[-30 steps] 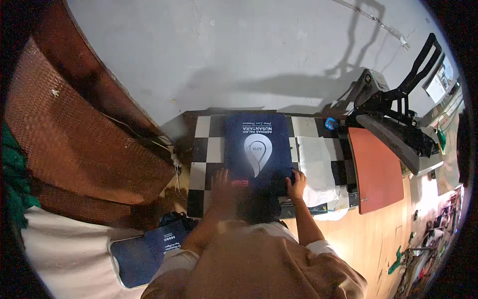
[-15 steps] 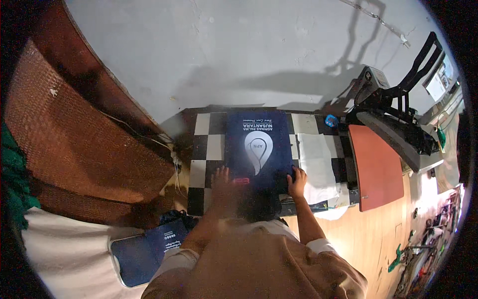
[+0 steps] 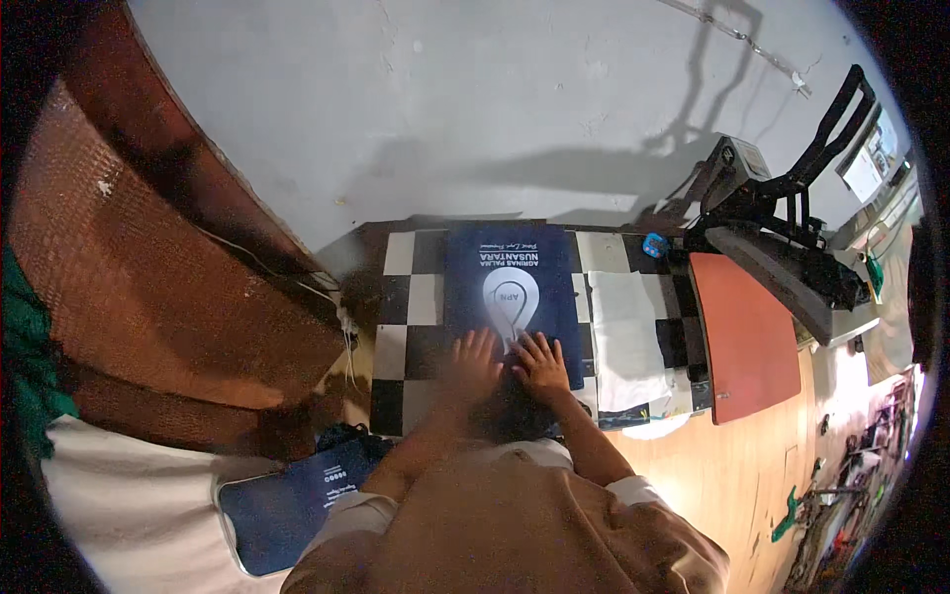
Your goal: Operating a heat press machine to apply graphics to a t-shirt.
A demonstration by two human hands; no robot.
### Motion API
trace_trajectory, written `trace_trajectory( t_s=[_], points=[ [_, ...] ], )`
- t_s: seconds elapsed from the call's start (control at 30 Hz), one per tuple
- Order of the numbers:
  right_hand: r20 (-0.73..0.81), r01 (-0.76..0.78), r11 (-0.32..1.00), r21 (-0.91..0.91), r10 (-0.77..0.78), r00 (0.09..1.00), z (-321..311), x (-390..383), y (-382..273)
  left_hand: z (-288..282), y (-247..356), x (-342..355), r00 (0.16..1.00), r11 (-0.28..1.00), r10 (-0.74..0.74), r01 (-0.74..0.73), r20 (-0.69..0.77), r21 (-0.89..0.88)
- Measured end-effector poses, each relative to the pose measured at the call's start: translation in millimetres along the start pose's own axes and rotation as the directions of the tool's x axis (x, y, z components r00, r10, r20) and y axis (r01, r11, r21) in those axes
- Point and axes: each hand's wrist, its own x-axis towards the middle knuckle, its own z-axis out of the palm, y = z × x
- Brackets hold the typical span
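A flat dark blue fabric piece (image 3: 463,297), apparently a bag, lies on the checkered black-and-white table (image 3: 389,351) straight ahead of me. It bears a white drop-shaped print and white lettering, upside down to me. My left hand (image 3: 477,364) rests palm down near its lower part, fingers stretched out and slightly blurred. Beside it, my right hand (image 3: 540,364) lies flat with spread fingers over the lower tip of the print. Neither hand grips anything. The fabric's near end is dark and partly hidden by my hands and forearms.
White paper sheets (image 3: 628,342) lie right of the fabric, beside a red-orange board (image 3: 747,337). A heat press (image 3: 777,238) with a raised black handle stands farther right, near a small blue object (image 3: 654,246). Another dark blue printed piece (image 3: 282,515) lies lower left.
Both hands have moved inward from the fabric's side edges onto its lower middle, the right one shifting left. A small red mark seen earlier near the left hand is now covered.
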Motion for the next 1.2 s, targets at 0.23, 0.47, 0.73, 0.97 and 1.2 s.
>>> trace_trajectory(
  t_s=[0.23, 0.47, 0.73, 0.97, 1.2],
  points=[
    [-0.165, -0.148, 0.984, -0.100, 0.130, 0.978, -13.5, -17.8, 37.9, 1.3, -0.3, -1.5, 0.999, 0.999, -0.021, 0.022, -0.043, 0.024],
    [-0.167, -0.303, 0.953, 0.005, 0.299, 0.939, -26.3, -7.3, 74.2, -15.6, -10.7, 26.2, 0.998, 0.991, -0.052, 0.046, -0.044, -0.125],
    [-0.156, -0.102, 0.992, -0.068, 0.090, 0.984, 2.6, 65.4, 56.0, 10.7, -41.5, 84.8, 0.998, 0.998, -0.009, 0.013, -0.059, 0.066],
    [-0.180, -0.075, 0.991, -0.106, 0.055, 0.982, 14.1, 64.1, 55.2, 20.9, -44.0, 79.7, 0.994, 0.997, -0.001, 0.008, -0.105, 0.072],
    [-0.174, -0.205, 0.978, 0.026, 0.207, 0.963, -7.9, 58.4, 64.0, 5.2, -54.5, 88.1, 0.999, 1.000, 0.002, -0.001, 0.041, -0.024]
  ],
)
